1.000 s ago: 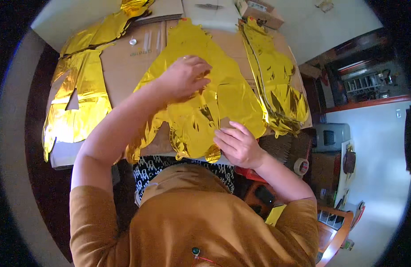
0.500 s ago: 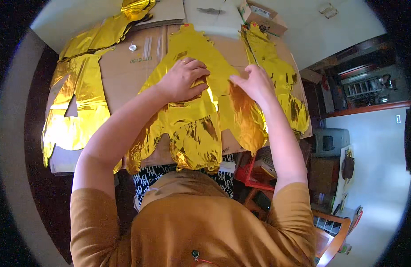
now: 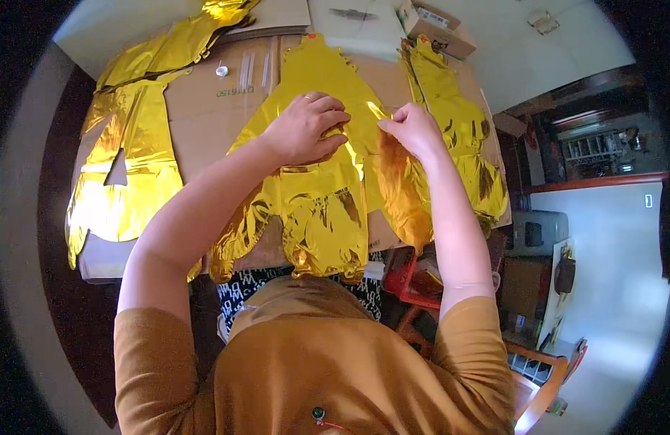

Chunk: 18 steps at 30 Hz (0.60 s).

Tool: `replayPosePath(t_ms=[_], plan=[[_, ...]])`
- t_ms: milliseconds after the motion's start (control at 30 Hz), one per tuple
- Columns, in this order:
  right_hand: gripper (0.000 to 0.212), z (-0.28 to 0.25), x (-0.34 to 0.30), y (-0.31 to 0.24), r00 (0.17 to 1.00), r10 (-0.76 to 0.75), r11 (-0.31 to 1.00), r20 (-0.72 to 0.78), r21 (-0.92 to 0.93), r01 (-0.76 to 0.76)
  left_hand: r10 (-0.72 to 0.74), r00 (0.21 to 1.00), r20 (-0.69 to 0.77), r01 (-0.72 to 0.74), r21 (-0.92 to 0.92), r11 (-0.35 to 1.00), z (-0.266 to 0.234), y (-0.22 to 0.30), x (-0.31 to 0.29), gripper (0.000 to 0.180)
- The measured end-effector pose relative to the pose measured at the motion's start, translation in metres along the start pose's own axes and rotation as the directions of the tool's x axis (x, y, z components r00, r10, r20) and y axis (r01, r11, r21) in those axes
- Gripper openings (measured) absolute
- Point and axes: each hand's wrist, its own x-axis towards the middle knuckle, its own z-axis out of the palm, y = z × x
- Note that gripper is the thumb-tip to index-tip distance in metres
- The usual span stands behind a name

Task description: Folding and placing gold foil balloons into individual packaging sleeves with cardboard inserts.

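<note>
A flat, uninflated gold foil balloon lies in the middle of the cardboard-covered table, its lower lobes hanging at the near edge. My left hand rests on its middle with curled fingers gathering the foil; their tips are partly hidden. At the balloon's right side, my right hand pinches the foil edge between thumb and fingers. A crease shines beside that pinch, and a darker orange flap of foil hangs below it.
More flat gold foil balloons lie at the left and right. Cardboard covers the table, with a small white roll and clear strips on it. An open carton stands at the back. A red crate sits below the near edge.
My right hand has shifted slightly and raised the foil edge, so a bright crease now shows beside it. My left hand stays on the balloon's middle. The whole view has shifted slightly.
</note>
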Motion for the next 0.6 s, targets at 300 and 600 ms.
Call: replayPosePath(t_ms=[300,600], plan=[[0.029,-0.004,-0.02,-0.031,0.971,-0.136,0.99,-0.196,-0.063,0.126,0.0,1.0,-0.015,0.001,0.044,0.999,-0.001,0.001,-0.001,0.036],[0.047,0.015,-0.033,-0.057,0.868,-0.461,0.709,-0.184,0.512,0.485,0.033,0.997,-0.069,-0.027,0.086,0.996,0.005,-0.006,-0.002,0.031]])
